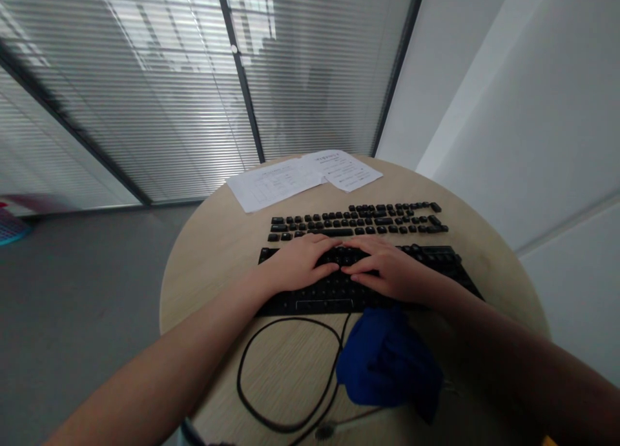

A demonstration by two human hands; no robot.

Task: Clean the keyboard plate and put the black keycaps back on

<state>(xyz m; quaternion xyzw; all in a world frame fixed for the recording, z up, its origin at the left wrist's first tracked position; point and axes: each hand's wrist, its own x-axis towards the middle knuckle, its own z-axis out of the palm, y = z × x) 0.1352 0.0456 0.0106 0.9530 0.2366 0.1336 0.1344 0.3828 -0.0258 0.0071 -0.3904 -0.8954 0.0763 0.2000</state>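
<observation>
A black keyboard [320, 297] lies on the round table in front of me, its lower part showing small studs where keycaps are off. My left hand [307, 262] rests over its middle, index finger and thumb stretched out and apart. From the other side my right hand [387, 268] reaches in, fingers spread, its tips close to those of my left hand. Whatever lies right under the fingertips is partly hidden. Behind the keyboard, loose black keycaps [334, 232] are laid out in rows.
A bunched blue cloth [387, 362] lies in front of the keyboard, beside a looped black cable [247, 394]. A brush [327, 430] is near the table's front. Printed papers [285, 181] lie at the back of the wooden table [203, 259]. Blinds [300, 97] and a white wall [527, 110] stand behind.
</observation>
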